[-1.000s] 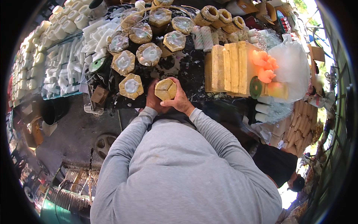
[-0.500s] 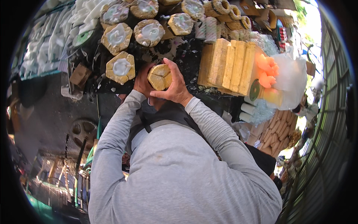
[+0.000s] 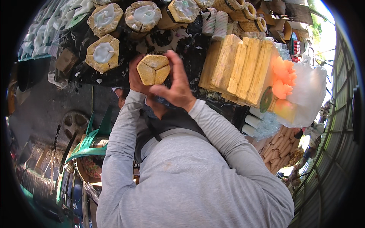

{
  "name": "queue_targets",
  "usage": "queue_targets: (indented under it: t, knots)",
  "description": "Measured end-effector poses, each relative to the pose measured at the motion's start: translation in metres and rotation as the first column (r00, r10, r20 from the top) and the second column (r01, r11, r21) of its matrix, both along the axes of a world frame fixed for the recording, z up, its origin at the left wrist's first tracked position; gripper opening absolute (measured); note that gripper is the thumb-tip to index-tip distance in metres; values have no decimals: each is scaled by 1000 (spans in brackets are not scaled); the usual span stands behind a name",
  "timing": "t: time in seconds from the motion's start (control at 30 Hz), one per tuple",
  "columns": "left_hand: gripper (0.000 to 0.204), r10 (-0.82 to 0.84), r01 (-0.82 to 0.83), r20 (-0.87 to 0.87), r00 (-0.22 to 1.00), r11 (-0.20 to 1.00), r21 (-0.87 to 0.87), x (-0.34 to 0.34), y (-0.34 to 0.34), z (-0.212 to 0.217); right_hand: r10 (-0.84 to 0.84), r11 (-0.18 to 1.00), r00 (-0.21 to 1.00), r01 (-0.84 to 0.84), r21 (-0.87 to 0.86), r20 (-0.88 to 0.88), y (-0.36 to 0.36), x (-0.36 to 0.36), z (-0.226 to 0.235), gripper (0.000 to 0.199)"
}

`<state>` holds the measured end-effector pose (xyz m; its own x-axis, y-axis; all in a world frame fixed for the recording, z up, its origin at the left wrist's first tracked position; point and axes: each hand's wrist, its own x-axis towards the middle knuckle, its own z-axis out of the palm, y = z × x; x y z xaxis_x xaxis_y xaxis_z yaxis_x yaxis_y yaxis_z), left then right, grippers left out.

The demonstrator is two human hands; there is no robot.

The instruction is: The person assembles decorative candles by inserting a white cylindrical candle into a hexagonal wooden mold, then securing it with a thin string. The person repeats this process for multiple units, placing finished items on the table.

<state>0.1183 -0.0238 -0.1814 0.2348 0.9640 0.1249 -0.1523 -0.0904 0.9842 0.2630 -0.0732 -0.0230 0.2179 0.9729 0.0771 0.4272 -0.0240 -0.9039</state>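
A yellow six-sided mould (image 3: 153,70), its face split by seams into three parts, is held upright over the black table's near edge. My left hand (image 3: 135,79) grips its left side, with most of the fingers hidden behind it. To the right, my right hand (image 3: 178,84) is spread, thumb and fingers apart, slightly blurred; a gap shows between its fingers and the mould, and its thumb lies just below the mould's lower edge. Beyond my left hand stands a similar mould (image 3: 102,52) filled with whitish wax. Another filled mould (image 3: 143,16) stands farther back.
Long yellow mould blocks (image 3: 243,68) stand in a row at right, beside orange flower-shaped pieces (image 3: 283,78) and a clear plastic bag (image 3: 310,89). Striped spiral candles (image 3: 220,23) lie at the back. A green plastic chair (image 3: 89,146) is on the left floor.
The right hand has loosened from the mould's right side and opened. The mould has turned so its seamed face shows more fully. My view has shifted a little.
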Motion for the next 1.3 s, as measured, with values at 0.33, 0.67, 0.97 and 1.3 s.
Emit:
queue_targets:
  t: [0.33, 0.67, 0.97, 1.3]
  knots:
    - [109, 65, 14, -322, 944, 971, 237, 0, 8, 49, 8, 996, 845, -54, 69, 535, -21, 42, -48, 16]
    - [107, 29, 34, -329, 944, 982, 183, -2, 10, 53, -204, 970, 523, -8, -244, -828, -17, 50, 21, 33]
    - [106, 118, -37, -322, 939, 969, 246, -4, 7, 58, 161, 986, 987, -161, 36, -21, -7, 37, 23, 79]
    - [103, 1, 73, -259, 966, 958, 278, -9, 20, 49, 300, 872, 748, -467, 148, 592, 34, 5, 24, 78]
